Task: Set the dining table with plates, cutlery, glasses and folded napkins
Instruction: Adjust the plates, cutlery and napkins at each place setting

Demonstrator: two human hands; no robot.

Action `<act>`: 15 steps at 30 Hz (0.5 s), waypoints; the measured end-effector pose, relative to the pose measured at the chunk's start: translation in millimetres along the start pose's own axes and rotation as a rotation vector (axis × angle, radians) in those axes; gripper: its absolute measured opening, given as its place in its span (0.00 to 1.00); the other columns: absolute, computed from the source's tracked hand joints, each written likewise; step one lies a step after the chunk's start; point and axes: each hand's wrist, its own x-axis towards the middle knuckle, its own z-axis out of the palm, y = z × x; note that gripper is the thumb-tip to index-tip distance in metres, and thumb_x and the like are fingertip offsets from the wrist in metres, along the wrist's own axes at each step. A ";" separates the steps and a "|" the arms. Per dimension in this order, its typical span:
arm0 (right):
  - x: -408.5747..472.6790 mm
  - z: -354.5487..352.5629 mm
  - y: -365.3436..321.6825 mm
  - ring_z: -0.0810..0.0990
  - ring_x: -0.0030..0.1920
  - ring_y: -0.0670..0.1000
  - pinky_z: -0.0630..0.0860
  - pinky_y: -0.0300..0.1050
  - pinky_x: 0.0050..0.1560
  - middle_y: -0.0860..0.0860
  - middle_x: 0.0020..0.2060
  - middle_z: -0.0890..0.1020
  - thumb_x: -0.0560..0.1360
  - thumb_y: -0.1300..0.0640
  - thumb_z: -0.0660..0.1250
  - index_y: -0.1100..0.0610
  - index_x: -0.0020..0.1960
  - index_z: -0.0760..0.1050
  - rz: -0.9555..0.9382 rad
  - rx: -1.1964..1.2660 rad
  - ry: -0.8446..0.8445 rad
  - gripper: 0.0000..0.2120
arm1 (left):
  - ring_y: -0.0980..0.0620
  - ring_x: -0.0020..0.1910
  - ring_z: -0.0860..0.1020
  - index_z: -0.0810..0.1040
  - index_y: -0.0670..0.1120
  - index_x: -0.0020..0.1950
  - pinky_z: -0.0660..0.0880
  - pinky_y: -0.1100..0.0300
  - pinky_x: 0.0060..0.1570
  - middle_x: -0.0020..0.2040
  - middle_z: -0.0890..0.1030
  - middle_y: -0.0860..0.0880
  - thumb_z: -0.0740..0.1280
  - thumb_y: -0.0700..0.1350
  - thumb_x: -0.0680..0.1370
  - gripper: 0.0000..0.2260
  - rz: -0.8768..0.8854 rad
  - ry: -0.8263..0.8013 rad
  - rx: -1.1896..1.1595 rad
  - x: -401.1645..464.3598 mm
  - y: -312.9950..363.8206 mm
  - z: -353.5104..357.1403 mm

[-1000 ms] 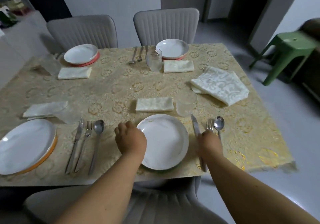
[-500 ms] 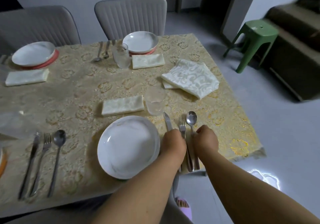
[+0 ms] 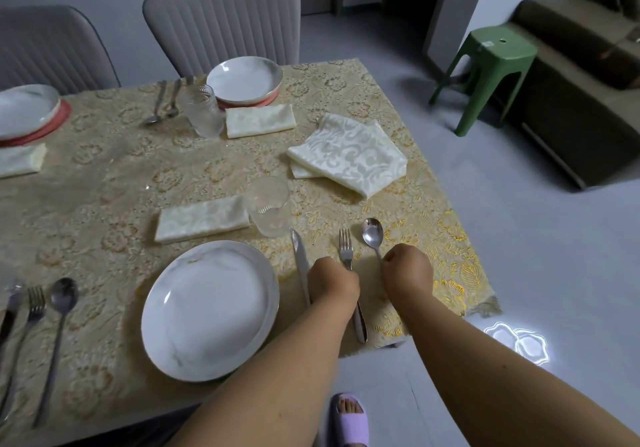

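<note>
A white marbled plate (image 3: 207, 308) lies at the near table edge, with a folded napkin (image 3: 202, 218) and a clear glass (image 3: 268, 207) just beyond it. To the plate's right lie a knife (image 3: 300, 263), a fork (image 3: 345, 249) and a spoon (image 3: 372, 233), side by side. My left hand (image 3: 332, 284) is curled over the fork's handle, which sticks out below my wrist. The fingers of my right hand (image 3: 407, 270) pinch the spoon's handle, hiding most of it. The knife lies free, just left of my left hand.
A stack of patterned napkins (image 3: 348, 154) sits near the table's right edge. The far setting has a plate (image 3: 244, 77), glass (image 3: 202, 110), napkin (image 3: 259, 121) and cutlery (image 3: 166, 102). More cutlery (image 3: 34, 325) lies at the near left. A green stool (image 3: 485, 76) stands on the floor at right.
My left hand left the plate's left rim and crossed to the fork. My right hand shifted from the knife and fork to the spoon. Fork and spoon now lie further apart.
</note>
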 end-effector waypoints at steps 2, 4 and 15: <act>2.3 -1.5 2.9 0.75 0.37 0.56 0.64 0.39 0.33 0.57 0.40 0.82 0.74 0.63 0.62 0.61 0.45 0.80 0.002 0.020 0.008 0.07 | 0.43 0.48 0.81 0.81 0.39 0.47 0.71 0.59 0.36 0.46 0.83 0.42 0.68 0.41 0.74 0.06 -0.004 -0.005 -0.015 -0.6 4.3 3.4; 2.3 -2.3 4.9 0.74 0.36 0.56 0.65 0.39 0.35 0.57 0.40 0.82 0.74 0.63 0.62 0.61 0.45 0.80 0.015 0.037 0.017 0.08 | 0.43 0.46 0.82 0.81 0.39 0.45 0.73 0.58 0.36 0.45 0.83 0.42 0.68 0.41 0.73 0.05 -0.014 -0.003 -0.038 -1.0 6.5 7.5; -0.5 -5.8 10.0 0.73 0.37 0.54 0.63 0.41 0.33 0.55 0.40 0.79 0.74 0.63 0.62 0.61 0.44 0.78 -0.007 0.064 0.115 0.06 | 0.43 0.47 0.81 0.80 0.40 0.49 0.70 0.59 0.36 0.46 0.82 0.44 0.66 0.45 0.78 0.08 0.095 0.062 0.038 -4.1 3.2 7.6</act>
